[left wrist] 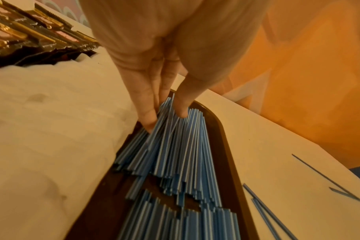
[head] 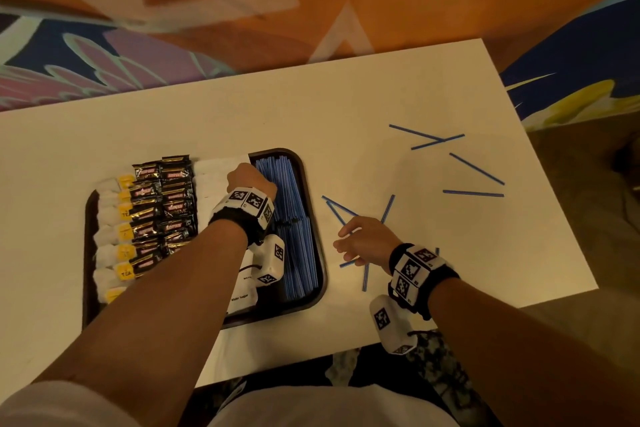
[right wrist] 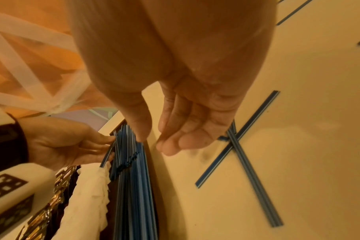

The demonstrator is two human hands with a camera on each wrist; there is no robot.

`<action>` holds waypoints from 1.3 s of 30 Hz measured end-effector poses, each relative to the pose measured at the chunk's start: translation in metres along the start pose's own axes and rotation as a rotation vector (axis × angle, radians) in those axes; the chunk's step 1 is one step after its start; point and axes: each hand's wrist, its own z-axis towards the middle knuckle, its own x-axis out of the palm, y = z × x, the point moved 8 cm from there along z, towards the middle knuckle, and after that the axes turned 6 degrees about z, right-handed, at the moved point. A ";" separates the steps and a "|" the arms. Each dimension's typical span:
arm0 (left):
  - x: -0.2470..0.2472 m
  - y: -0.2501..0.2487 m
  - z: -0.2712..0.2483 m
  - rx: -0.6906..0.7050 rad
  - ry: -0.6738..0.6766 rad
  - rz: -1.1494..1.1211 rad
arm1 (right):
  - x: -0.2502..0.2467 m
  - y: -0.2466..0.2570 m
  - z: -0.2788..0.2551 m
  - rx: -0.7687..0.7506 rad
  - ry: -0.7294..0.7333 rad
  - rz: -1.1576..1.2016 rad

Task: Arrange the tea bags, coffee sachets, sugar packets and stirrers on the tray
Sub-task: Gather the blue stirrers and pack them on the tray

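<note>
A dark tray (head: 322,274) holds tea bags (head: 114,232) with yellow tags at the left, then black coffee sachets (head: 166,198), white sugar packets (head: 214,177), and a pile of blue stirrers (head: 294,218) along its right side. My left hand (head: 251,178) reaches over the far end of that pile. In the left wrist view, the left hand (left wrist: 164,116) pinches a few stirrers (left wrist: 185,146) between thumb and fingers, low on the pile. My right hand (head: 360,239) hovers just right of the tray over loose stirrers (head: 337,208). Its fingers (right wrist: 169,146) hang relaxed and hold nothing.
More loose stirrers (head: 476,168) lie scattered over the right half of the white table (head: 346,107), two of them crossed (right wrist: 247,170) under my right hand. The table's near edge runs just below the tray. A patterned orange and blue surface lies beyond the far edge.
</note>
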 end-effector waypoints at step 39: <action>0.132 -0.121 -0.148 0.424 0.074 0.145 | -0.166 -0.085 -0.017 -0.070 -0.457 -0.575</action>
